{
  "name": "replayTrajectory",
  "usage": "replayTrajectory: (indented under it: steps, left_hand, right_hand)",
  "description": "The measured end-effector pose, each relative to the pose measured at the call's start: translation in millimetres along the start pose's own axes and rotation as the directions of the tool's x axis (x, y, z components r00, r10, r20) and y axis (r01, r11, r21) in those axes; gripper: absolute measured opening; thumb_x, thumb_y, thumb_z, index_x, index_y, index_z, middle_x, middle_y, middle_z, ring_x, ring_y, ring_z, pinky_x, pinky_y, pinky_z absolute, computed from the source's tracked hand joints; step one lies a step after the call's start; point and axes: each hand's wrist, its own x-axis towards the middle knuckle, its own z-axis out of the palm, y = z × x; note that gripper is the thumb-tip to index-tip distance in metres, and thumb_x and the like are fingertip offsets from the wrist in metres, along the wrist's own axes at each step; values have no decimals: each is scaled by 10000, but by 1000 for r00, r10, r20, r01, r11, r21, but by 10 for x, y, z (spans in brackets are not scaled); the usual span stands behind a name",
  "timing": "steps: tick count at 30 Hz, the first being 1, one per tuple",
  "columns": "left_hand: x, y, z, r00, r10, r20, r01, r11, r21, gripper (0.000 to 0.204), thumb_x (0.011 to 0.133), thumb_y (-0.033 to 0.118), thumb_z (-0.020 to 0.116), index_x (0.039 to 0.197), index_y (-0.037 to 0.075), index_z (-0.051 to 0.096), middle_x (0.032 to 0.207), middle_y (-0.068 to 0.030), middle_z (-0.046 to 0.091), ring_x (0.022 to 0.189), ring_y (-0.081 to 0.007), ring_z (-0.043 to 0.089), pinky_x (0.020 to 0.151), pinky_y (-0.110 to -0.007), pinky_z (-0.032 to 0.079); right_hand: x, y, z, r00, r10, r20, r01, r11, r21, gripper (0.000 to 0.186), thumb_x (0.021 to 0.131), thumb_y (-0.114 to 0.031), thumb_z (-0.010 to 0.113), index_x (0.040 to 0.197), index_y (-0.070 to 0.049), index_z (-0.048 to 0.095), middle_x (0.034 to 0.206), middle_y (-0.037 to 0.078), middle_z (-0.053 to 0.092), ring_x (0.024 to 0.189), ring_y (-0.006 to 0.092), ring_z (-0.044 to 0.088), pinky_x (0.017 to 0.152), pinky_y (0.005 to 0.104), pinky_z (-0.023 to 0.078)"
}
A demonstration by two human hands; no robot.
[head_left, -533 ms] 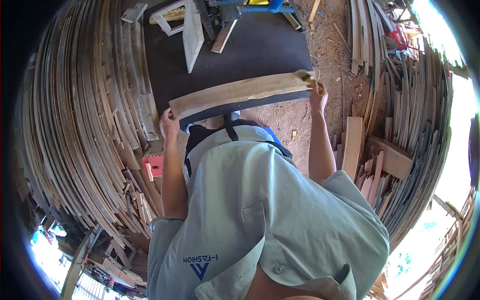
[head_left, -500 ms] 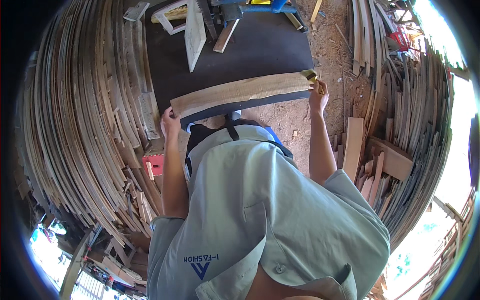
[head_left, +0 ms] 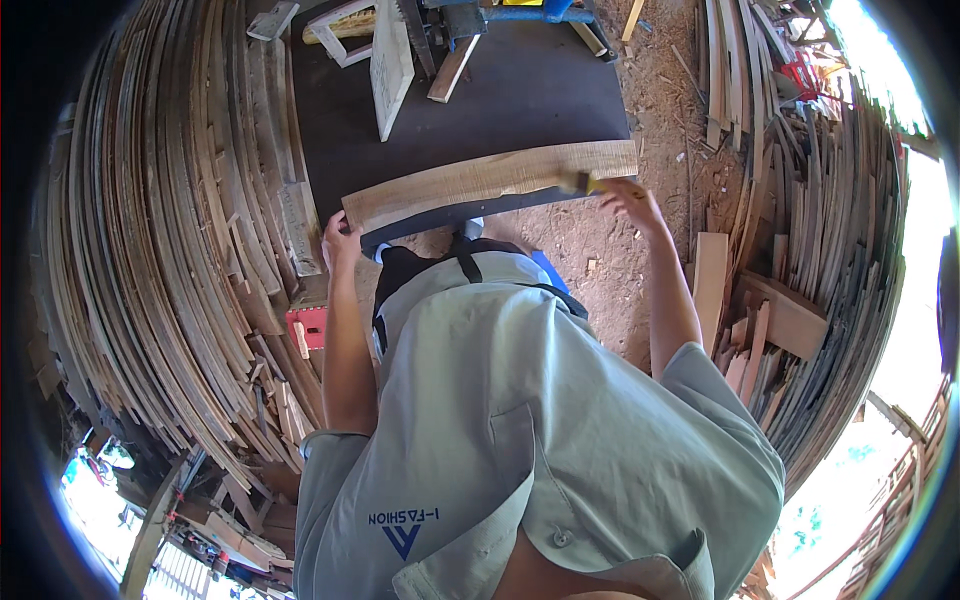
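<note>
A long pale wooden board (head_left: 480,175) lies along the near edge of the dark tabletop (head_left: 500,112). My left hand (head_left: 341,240) is closed on the board's left end, its thumb and fingers at the corner. Near the board's right end, my right hand (head_left: 632,203) holds a yellow-handled paintbrush (head_left: 585,184). Motion blurs the brush; its dark head points left, over or against the board's near edge. I cannot tell whether the bristles touch the wood.
A white wooden frame (head_left: 340,45), a white panel (head_left: 391,80), a saw (head_left: 415,38) and a blue clamp (head_left: 535,14) occupy the table's far side. Stacked wood strips (head_left: 150,230) line the left; more planks (head_left: 825,240) stand right. A red box (head_left: 308,327) sits by my left forearm.
My right hand has shifted from the board's right end slightly down, and the paintbrush has swung left along the near edge. My left hand stays at the left end.
</note>
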Motion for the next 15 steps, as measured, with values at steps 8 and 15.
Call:
replayTrajectory:
  steps: [8, 15]
  left_hand:
    - [-12, 76, -55, 999, 34, 3, -34, 999, -22, 534, 743, 168, 789, 1246, 149, 608, 1086, -84, 694, 1051, -269, 643, 914, -394, 493]
    - [-25, 6, 18, 997, 72, -31, -72, 997, -3, 549, 709, 178, 801, 1225, 162, 613, 1039, -81, 704, 994, -274, 664, 851, -393, 514]
  right_hand:
    - [-129, -71, 212, 993, -74, -88, 83, 991, 101, 303, 1001, -289, 566, 1143, -31, 637, 900, 105, 726, 763, 147, 691, 636, 263, 508]
    - [217, -86, 584, 965, -182, -189, 205, 972, 113, 231, 989, -229, 569, 1054, -26, 660, 871, 92, 730, 712, 146, 690, 607, 248, 505]
